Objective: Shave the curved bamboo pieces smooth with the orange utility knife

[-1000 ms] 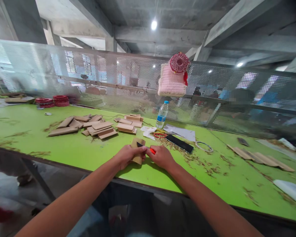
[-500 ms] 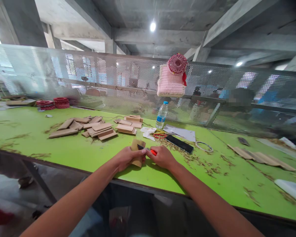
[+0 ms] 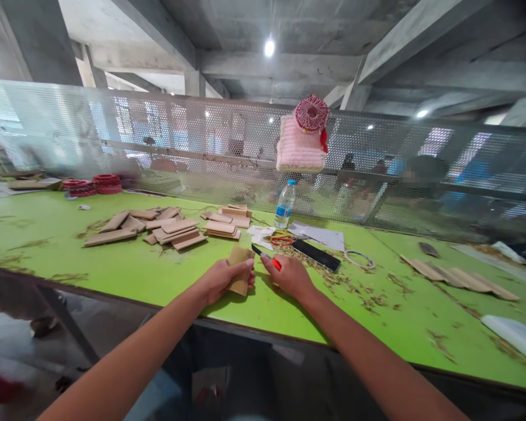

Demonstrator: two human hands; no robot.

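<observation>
My left hand [image 3: 222, 279] grips a curved tan piece [image 3: 240, 270], like a strip of bamboo or bark, just above the table's front edge. My right hand [image 3: 290, 277] is closed round the red handle of a knife [image 3: 258, 250]. Its dark blade points up and left, apart from the tan piece by a small gap. Beyond my hands lie a heap of similar tan pieces [image 3: 179, 226] and a small stack [image 3: 222, 228]. Part of the knife's handle is hidden in my fingers.
A water bottle [image 3: 284, 204], red-handled scissors [image 3: 283, 240], a black phone [image 3: 316, 255] and a white ring [image 3: 359, 259] stand or lie behind my right hand. Shavings [image 3: 372, 299] litter the green table [image 3: 166, 275]. A perforated metal screen [image 3: 201, 140] rises behind, with a pink woven pouch [image 3: 301, 146] on it.
The knife blade was over the tan piece and has come away to the right with my right hand. My left hand still grips the piece.
</observation>
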